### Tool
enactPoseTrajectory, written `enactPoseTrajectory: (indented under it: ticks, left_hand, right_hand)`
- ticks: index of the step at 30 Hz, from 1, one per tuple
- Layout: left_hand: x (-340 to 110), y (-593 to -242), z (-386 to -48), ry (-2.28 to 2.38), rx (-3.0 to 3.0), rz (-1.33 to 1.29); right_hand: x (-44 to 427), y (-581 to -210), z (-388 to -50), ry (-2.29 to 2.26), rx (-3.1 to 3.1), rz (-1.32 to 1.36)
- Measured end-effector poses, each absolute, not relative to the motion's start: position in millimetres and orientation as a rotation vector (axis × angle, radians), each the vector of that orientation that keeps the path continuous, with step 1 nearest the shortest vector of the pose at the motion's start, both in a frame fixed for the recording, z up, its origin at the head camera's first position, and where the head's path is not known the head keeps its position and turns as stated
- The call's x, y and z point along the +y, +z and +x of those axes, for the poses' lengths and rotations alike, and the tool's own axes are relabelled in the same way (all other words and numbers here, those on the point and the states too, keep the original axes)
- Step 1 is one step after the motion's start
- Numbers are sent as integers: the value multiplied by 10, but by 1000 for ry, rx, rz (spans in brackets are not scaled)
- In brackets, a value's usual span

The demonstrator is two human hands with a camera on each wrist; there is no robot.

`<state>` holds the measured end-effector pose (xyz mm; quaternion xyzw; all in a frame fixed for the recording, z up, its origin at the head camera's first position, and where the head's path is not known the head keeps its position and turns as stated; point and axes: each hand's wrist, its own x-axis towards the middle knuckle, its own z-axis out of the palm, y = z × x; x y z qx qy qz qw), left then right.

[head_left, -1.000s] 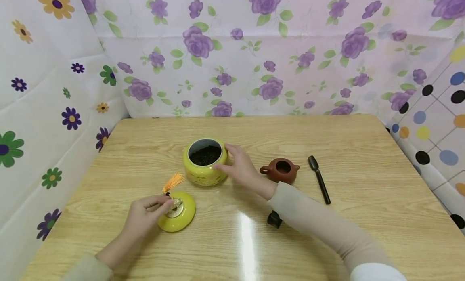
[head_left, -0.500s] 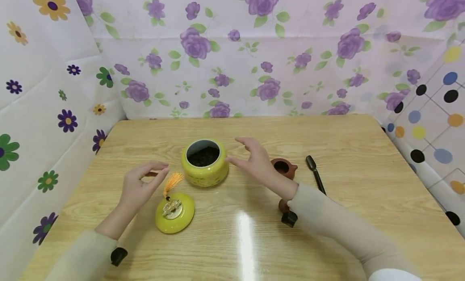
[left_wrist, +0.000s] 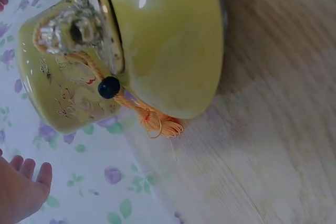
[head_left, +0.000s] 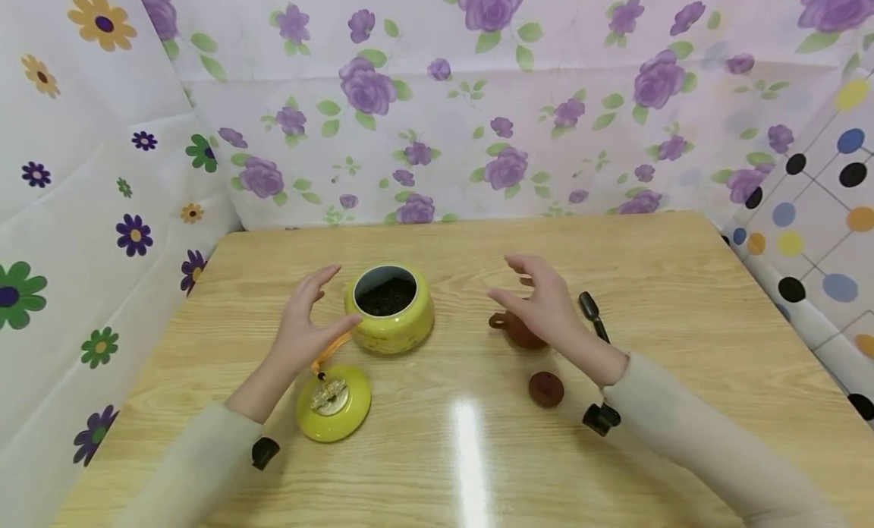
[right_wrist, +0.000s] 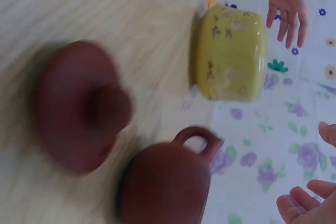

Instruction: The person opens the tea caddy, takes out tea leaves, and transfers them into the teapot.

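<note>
A yellow jar (head_left: 392,334) with dark, loose leaf-like contents stands uncovered on the table. Just left of it hovers my left hand (head_left: 300,331), its fingers spread from the thumb; the thumb tip overlaps the jar in the head view, while the right wrist view shows the hand apart from it. Below that hand lies the yellow lid (head_left: 351,414), with a gold knob and an orange tassel (left_wrist: 163,124). My right hand (head_left: 549,304) hangs empty over a brown teapot (right_wrist: 165,187), partly hiding it. The small brown teapot lid (head_left: 546,389) rests on the table nearer me.
A black scoop (head_left: 590,312) lies right of the teapot, its handle partly hidden by my right arm. Flowered cloth (head_left: 437,133) stands behind the table's far edge, and patterned cloths hang at both sides.
My left hand has let go of the yellow lid's knob and moved up beside the jar. The right hand has left the jar's side and moved right, over the teapot. The teapot lid has come into view.
</note>
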<state>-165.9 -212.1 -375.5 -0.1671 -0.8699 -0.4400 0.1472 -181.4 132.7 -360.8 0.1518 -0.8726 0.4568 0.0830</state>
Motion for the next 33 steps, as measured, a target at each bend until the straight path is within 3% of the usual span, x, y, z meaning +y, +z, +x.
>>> enactPoseTrajectory:
  ticks: [15, 33]
  left_hand:
    - [-2075, -3875, -1924, -1348, -2755, -527]
    - [-2049, -4004, -1980, -1411, -2805, -524]
  right_hand:
    - [1992, -3837, -1558, 1176, -2741, 259]
    - [2511, -4214, -1432, 933, -2930, 110]
